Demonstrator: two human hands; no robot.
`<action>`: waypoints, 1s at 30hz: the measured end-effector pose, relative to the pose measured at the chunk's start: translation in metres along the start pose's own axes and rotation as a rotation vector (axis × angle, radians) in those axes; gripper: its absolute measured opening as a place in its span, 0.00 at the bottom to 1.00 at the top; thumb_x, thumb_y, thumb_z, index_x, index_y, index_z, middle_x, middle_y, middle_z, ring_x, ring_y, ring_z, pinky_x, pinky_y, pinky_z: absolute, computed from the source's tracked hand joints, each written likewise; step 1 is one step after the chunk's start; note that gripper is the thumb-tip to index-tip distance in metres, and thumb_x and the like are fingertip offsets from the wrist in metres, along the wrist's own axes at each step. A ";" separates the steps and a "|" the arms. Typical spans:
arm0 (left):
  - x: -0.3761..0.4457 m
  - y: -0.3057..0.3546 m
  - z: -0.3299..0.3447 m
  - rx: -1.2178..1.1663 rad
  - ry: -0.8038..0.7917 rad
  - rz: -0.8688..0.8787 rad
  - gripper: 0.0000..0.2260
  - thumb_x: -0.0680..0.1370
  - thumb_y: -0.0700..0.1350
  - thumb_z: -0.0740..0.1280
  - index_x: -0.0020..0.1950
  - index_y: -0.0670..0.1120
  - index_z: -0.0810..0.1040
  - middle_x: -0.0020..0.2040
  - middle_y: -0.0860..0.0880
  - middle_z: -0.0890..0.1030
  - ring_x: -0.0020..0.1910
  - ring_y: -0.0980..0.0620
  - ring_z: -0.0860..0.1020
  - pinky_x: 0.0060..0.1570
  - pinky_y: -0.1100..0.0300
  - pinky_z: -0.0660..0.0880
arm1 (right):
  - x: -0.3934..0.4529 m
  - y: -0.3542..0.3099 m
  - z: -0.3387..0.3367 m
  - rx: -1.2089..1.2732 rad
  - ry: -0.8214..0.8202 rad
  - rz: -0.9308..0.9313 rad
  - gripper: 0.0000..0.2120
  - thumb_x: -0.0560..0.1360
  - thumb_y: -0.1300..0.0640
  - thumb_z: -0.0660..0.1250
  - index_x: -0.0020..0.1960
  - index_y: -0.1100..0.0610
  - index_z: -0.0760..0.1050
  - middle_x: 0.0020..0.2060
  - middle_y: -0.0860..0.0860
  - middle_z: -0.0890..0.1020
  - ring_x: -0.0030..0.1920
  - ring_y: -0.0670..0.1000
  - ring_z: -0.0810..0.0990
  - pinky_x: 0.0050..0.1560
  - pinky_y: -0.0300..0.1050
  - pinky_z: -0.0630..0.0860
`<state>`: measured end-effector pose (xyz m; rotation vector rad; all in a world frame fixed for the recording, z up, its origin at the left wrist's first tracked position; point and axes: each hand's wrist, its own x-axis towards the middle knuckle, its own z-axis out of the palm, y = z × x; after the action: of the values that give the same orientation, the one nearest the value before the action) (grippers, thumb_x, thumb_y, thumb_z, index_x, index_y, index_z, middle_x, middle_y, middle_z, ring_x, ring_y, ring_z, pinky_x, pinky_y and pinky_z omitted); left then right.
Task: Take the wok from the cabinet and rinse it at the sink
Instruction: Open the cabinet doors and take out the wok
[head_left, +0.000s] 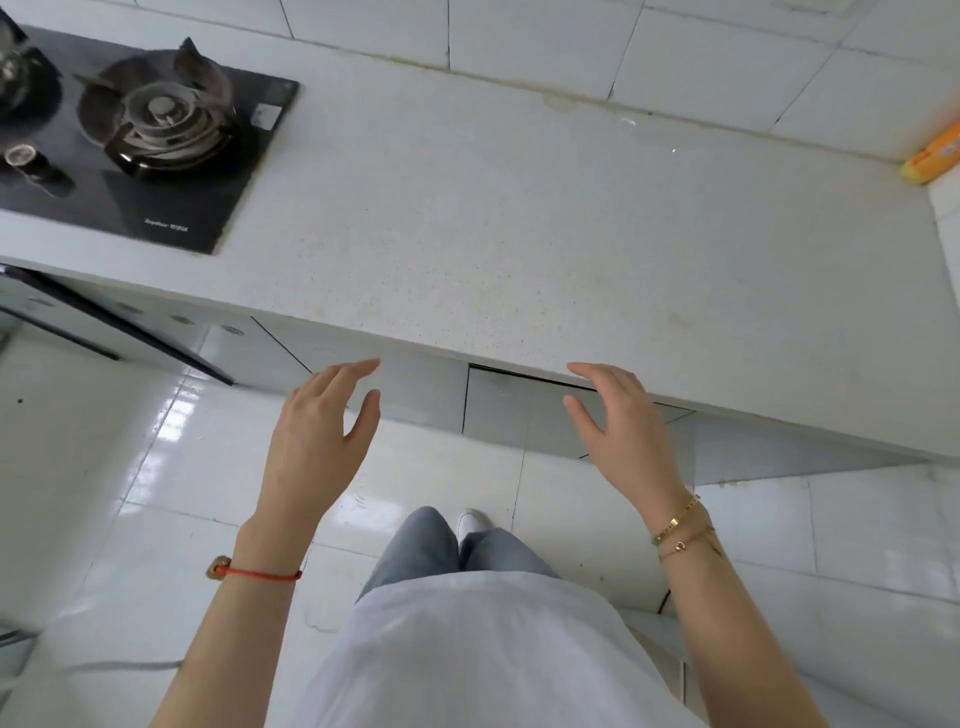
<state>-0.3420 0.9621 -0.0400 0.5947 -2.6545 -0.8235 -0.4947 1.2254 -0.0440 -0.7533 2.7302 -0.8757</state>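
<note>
Both hands reach toward the bench's (519, 218) front edge, empty, fingers relaxed and spread: the left hand (322, 431) before one cabinet door (415, 389), the right hand (618, 426) before the next door (509, 410), which stands slightly ajar. No wok shows. A hob (156, 135) sits at the bench's left end, an orange pack (935, 156) at its far right corner.

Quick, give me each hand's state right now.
Left hand: open, holding nothing.
Right hand: open, holding nothing.
</note>
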 end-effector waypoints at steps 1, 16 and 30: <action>-0.002 0.000 0.004 0.002 0.003 -0.008 0.13 0.80 0.42 0.66 0.65 0.46 0.77 0.58 0.49 0.82 0.56 0.48 0.79 0.56 0.54 0.76 | -0.002 0.004 0.003 0.005 -0.008 0.002 0.16 0.80 0.56 0.64 0.68 0.55 0.74 0.62 0.49 0.78 0.66 0.47 0.71 0.65 0.36 0.65; -0.029 -0.098 0.125 0.050 0.100 -0.061 0.13 0.80 0.43 0.65 0.65 0.46 0.77 0.58 0.49 0.82 0.55 0.48 0.80 0.56 0.52 0.77 | 0.001 0.086 0.144 0.016 -0.009 -0.099 0.16 0.80 0.57 0.65 0.68 0.56 0.74 0.62 0.50 0.78 0.64 0.51 0.75 0.64 0.39 0.68; 0.014 -0.207 0.278 -0.013 0.372 0.177 0.14 0.81 0.43 0.64 0.66 0.45 0.77 0.60 0.50 0.81 0.61 0.50 0.78 0.62 0.48 0.75 | 0.073 0.160 0.300 -0.014 0.391 -0.468 0.17 0.79 0.56 0.66 0.66 0.58 0.75 0.59 0.51 0.79 0.63 0.52 0.76 0.65 0.37 0.66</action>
<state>-0.4020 0.9304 -0.3798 0.4502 -2.3199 -0.6106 -0.5300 1.1508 -0.3823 -1.3942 2.9355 -1.2062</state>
